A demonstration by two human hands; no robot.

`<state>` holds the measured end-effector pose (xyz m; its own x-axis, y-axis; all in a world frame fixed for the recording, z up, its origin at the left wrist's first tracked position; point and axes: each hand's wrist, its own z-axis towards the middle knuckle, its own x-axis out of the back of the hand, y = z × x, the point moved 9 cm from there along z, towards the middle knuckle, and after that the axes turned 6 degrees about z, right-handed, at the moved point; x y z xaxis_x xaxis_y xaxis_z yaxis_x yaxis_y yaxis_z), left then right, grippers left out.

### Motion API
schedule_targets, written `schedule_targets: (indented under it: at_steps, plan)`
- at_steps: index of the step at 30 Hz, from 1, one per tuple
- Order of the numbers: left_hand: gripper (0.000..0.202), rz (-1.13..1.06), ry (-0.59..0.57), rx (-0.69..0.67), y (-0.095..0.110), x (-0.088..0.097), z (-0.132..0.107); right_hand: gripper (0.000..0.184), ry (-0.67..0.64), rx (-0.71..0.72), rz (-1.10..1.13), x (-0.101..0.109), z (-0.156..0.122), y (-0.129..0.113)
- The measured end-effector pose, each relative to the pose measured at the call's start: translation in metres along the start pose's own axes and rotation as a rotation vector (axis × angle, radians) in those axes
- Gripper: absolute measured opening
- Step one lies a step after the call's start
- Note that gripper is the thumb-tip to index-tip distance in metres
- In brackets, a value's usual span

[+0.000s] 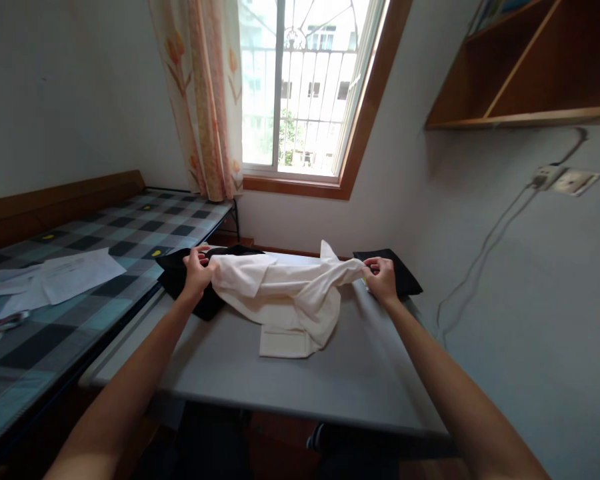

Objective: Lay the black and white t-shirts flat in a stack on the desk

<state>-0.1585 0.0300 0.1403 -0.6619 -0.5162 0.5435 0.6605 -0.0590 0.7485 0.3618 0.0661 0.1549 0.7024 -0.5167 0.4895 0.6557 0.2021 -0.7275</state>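
Observation:
A white garment (285,293) is stretched between my two hands above the grey table (360,373). My left hand (198,272) pinches one end of it on the left, fingers closed. At the right end my right hand (381,278) grips the other end, fingers closed as well. The lower part of the garment hangs down and rests crumpled on the table. A black garment (180,273) lies on the table's far left, partly under the white one. A second black piece, folded (397,270), lies at the far right beside my right hand.
A bed with a checked cover (105,247) stands close on the left, with white papers (65,273) on it. A window and a curtain (205,100) are behind the table. A wooden shelf (520,73) hangs on the right wall above a socket with cables (565,179).

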Motion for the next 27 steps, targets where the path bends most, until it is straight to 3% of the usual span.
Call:
schedule_targets:
  at_steps: [2,3,6,8,14,17,20,21,23,24,27]
  plan:
    - [0.039,0.106,0.029,-0.100,0.016,-0.009,-0.013,0.022,-0.149,0.096,-0.057,-0.020,-0.012,-0.011]
    - [0.036,0.140,-0.014,-0.165,0.026,-0.020,-0.020,0.024,-0.251,0.157,-0.094,-0.034,-0.022,-0.018]
    - [0.029,0.187,-0.277,-0.343,0.053,-0.064,-0.049,0.028,-0.493,0.300,-0.199,-0.071,-0.054,-0.038]
    - [0.031,0.207,-0.363,-0.396,0.064,-0.084,-0.067,0.032,-0.531,0.332,-0.224,-0.085,-0.071,-0.048]
    - [0.034,0.234,-0.400,-0.407,0.075,-0.111,-0.099,0.034,-0.515,0.341,-0.237,-0.105,-0.101,-0.064]
    - [0.034,0.239,-0.372,-0.381,0.075,-0.110,-0.095,0.035,-0.439,0.309,-0.216,-0.097,-0.092,-0.062]
    - [0.030,0.238,-0.324,-0.337,0.070,-0.097,-0.073,0.028,-0.290,0.238,-0.149,-0.069,-0.062,-0.050]
    - [0.027,0.235,-0.299,-0.317,0.067,-0.090,-0.064,0.028,-0.206,0.195,-0.079,-0.054,-0.048,-0.043]
    - [0.028,0.175,-0.231,-0.276,0.066,-0.073,-0.045,0.026,0.059,0.054,0.288,-0.015,-0.022,-0.023]
    - [0.030,0.108,-0.199,-0.263,0.069,-0.064,-0.037,0.026,0.131,-0.001,0.443,-0.004,-0.014,-0.014]
    - [0.034,-0.209,-0.143,-0.236,0.087,-0.049,-0.023,0.030,0.216,-0.088,0.653,0.005,-0.003,-0.006]
